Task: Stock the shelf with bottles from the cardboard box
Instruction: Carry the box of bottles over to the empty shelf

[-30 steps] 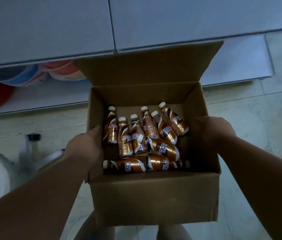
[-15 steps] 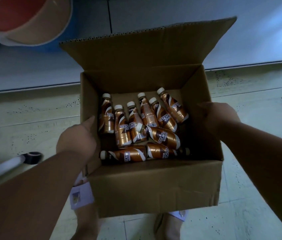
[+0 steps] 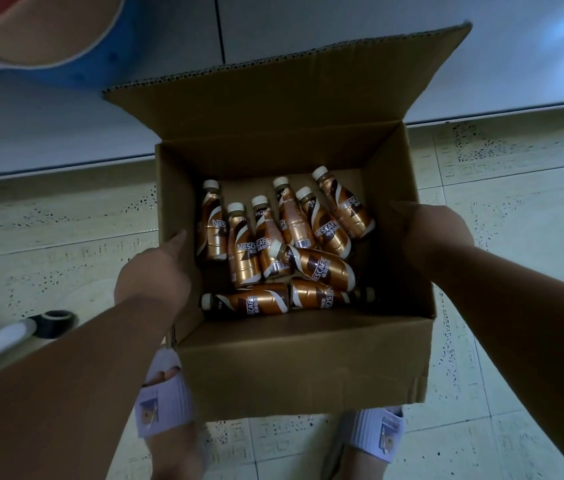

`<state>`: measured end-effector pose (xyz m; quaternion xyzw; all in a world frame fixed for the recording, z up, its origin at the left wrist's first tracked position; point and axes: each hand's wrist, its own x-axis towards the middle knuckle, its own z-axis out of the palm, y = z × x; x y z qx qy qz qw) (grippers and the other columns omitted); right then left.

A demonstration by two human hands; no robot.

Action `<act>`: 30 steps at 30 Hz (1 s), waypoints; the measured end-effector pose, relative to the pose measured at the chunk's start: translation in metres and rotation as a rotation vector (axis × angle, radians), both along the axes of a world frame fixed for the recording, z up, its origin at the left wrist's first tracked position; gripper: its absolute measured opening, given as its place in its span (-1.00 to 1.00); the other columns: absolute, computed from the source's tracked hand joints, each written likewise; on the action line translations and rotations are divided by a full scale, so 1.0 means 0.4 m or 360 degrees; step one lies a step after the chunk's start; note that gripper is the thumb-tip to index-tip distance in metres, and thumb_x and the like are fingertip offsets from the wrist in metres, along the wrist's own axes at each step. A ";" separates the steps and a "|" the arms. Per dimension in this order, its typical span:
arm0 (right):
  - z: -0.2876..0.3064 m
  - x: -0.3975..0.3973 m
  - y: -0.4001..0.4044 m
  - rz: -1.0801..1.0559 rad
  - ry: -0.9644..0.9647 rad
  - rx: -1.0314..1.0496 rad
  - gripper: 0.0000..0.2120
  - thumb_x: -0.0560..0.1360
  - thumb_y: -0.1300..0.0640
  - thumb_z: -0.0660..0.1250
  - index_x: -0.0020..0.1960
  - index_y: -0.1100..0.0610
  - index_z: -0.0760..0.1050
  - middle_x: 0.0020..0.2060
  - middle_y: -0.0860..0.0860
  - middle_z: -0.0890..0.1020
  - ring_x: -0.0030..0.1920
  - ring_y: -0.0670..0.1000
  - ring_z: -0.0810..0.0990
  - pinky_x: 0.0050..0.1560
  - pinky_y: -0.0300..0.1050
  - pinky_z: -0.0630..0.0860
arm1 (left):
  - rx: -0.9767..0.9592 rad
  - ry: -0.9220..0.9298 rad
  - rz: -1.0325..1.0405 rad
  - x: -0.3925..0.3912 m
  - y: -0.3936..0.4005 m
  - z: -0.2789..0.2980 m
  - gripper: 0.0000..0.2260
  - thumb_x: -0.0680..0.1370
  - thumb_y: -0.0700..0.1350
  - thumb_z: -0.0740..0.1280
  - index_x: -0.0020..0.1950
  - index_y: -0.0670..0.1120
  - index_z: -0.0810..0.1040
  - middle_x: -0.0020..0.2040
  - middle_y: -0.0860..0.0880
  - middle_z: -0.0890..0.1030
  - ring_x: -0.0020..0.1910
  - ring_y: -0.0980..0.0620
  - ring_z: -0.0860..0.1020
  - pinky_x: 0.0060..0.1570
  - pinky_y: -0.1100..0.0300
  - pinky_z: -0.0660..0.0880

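Observation:
An open cardboard box point(image 3: 301, 362) fills the middle of the view, its back flap standing up. Several gold-and-brown coffee bottles point(image 3: 322, 268) with white caps lie loose on its bottom. My left hand point(image 3: 154, 275) grips the box's left wall, thumb over the rim. My right hand point(image 3: 433, 233) grips the right wall the same way. The box hangs above the floor, in front of my feet. A white shelf point(image 3: 48, 133) runs across the top of the view behind the box.
A blue and orange round object point(image 3: 65, 39) sits on the shelf at top left. A white tube with a black end point(image 3: 31, 329) lies on the tiled floor at left. My feet in pale slippers point(image 3: 164, 403) stand under the box.
The box has come down and nearer to the floor while both hands keep hold of its side walls. The view has tipped down, so my feet now show below the box.

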<state>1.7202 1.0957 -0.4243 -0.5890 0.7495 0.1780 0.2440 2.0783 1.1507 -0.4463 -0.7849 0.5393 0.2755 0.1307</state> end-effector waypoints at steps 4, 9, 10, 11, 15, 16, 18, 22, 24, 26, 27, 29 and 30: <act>0.022 0.032 0.018 -0.0002 0.0071 0.0059 -0.53 0.57 0.26 0.20 0.46 0.00 0.34 0.15 0.26 0.59 0.08 0.29 0.61 0.04 0.16 0.61 | 0.0244 0.0021 -0.0037 0.008 -0.010 0.020 -0.31 0.54 -0.29 0.27 0.59 0.12 0.14 0.48 -0.16 0.40 0.40 -0.20 0.42 0.27 0.00 0.42; 0.165 0.132 0.048 -0.0092 0.0090 0.0175 -0.68 0.59 0.12 0.23 0.33 0.12 0.37 0.07 0.19 0.59 0.05 0.23 0.61 -0.14 0.01 0.49 | 0.0201 -0.0001 -0.0130 -0.024 0.008 0.197 -0.39 0.53 -0.25 0.29 0.55 0.07 0.25 0.37 -0.19 0.44 0.28 -0.21 0.49 0.09 -0.02 0.49; 0.204 0.161 0.055 -0.0084 0.0062 0.0199 -0.72 0.59 0.12 0.24 0.29 0.12 0.38 0.02 0.17 0.60 0.01 0.20 0.61 -0.16 0.00 0.47 | 0.0195 0.0051 -0.0127 -0.031 0.014 0.244 -0.40 0.53 -0.23 0.30 0.54 0.07 0.27 0.37 -0.18 0.44 0.29 -0.20 0.49 0.10 -0.01 0.48; 0.244 0.190 0.063 -0.0091 0.0026 0.0206 -0.74 0.59 0.13 0.24 0.26 0.13 0.41 -0.02 0.15 0.60 -0.05 0.17 0.60 -0.17 -0.01 0.49 | 0.0194 0.0115 -0.0121 -0.038 0.019 0.294 -0.41 0.53 -0.22 0.31 0.54 0.07 0.28 0.38 -0.16 0.44 0.30 -0.19 0.48 0.11 0.01 0.47; 0.408 0.290 0.100 -0.0149 -0.0152 0.0241 -0.73 0.57 0.16 0.28 0.27 0.12 0.44 -0.01 0.11 0.61 -0.09 0.09 0.57 -0.06 0.00 0.58 | 0.0249 0.0351 -0.0143 -0.043 0.029 0.478 -0.45 0.56 -0.19 0.31 0.53 0.06 0.30 0.36 -0.15 0.49 0.28 -0.15 0.48 -0.01 0.13 0.44; 0.445 0.313 0.112 -0.0152 -0.0202 0.0259 -0.71 0.57 0.16 0.30 0.28 0.12 0.43 0.01 0.11 0.60 -0.09 0.07 0.54 -0.07 -0.02 0.55 | 0.0254 0.0399 -0.0168 -0.039 0.033 0.516 -0.47 0.56 -0.18 0.31 0.52 0.05 0.32 0.34 -0.14 0.51 0.27 -0.14 0.50 -0.01 0.16 0.43; 0.503 0.351 0.136 -0.0179 -0.0288 0.0252 -0.69 0.56 0.15 0.30 0.29 0.10 0.42 0.04 0.12 0.59 -0.08 0.08 0.52 -0.08 -0.01 0.53 | 0.0251 0.0508 -0.0216 -0.037 0.039 0.580 -0.51 0.54 -0.18 0.31 0.47 0.04 0.39 0.26 -0.12 0.57 0.18 -0.11 0.54 0.08 0.13 0.50; 0.548 0.391 0.187 -0.0433 -0.0502 0.0233 -0.56 0.55 0.08 0.33 0.40 0.04 0.36 0.18 0.10 0.58 0.13 0.15 0.58 0.09 0.08 0.57 | 0.0286 0.0585 -0.0344 -0.046 0.014 0.656 -0.62 0.57 -0.20 0.27 0.37 0.06 0.48 0.16 -0.05 0.60 0.05 -0.04 0.57 0.01 0.12 0.53; 0.555 0.393 0.202 -0.0556 -0.0559 0.0184 -0.59 0.54 0.06 0.35 0.36 0.04 0.40 0.17 0.09 0.60 0.13 0.14 0.59 0.10 0.07 0.58 | 0.0276 0.0530 -0.0458 -0.055 0.002 0.669 -0.61 0.57 -0.20 0.27 0.37 0.06 0.48 0.16 -0.04 0.58 0.02 0.01 0.54 -0.07 0.18 0.46; 0.554 0.384 0.219 -0.0708 -0.0583 0.0137 -0.62 0.54 0.06 0.35 0.34 0.05 0.42 0.18 0.13 0.58 0.14 0.16 0.58 0.10 0.07 0.57 | 0.0303 0.0521 -0.0522 -0.075 -0.008 0.667 -0.59 0.56 -0.21 0.28 0.39 0.06 0.47 0.19 -0.04 0.57 0.02 0.02 0.52 -0.09 0.21 0.42; 0.547 0.385 0.227 -0.0749 -0.0579 0.0123 -0.61 0.55 0.06 0.34 0.35 0.05 0.41 0.22 0.15 0.56 0.18 0.17 0.57 0.12 0.08 0.56 | 0.0331 0.0525 -0.0544 -0.080 -0.012 0.660 -0.58 0.56 -0.21 0.29 0.41 0.06 0.46 0.21 -0.04 0.57 0.04 0.02 0.53 -0.09 0.22 0.41; 0.529 0.386 0.238 -0.0799 -0.0549 0.0121 -0.57 0.55 0.03 0.33 0.38 0.04 0.38 0.22 0.14 0.54 0.19 0.17 0.55 0.13 0.08 0.54 | 0.0400 0.0532 -0.0608 -0.090 -0.028 0.640 -0.56 0.56 -0.21 0.30 0.42 0.04 0.44 0.24 -0.03 0.57 0.09 0.01 0.53 -0.08 0.24 0.38; 0.517 0.389 0.244 -0.0851 -0.0538 0.0115 -0.56 0.54 0.02 0.34 0.39 0.03 0.37 0.20 0.12 0.55 0.16 0.16 0.55 0.11 0.08 0.55 | 0.0425 0.0537 -0.0649 -0.094 -0.039 0.622 -0.57 0.56 -0.21 0.30 0.42 0.04 0.45 0.24 -0.02 0.57 0.10 0.02 0.53 -0.08 0.25 0.38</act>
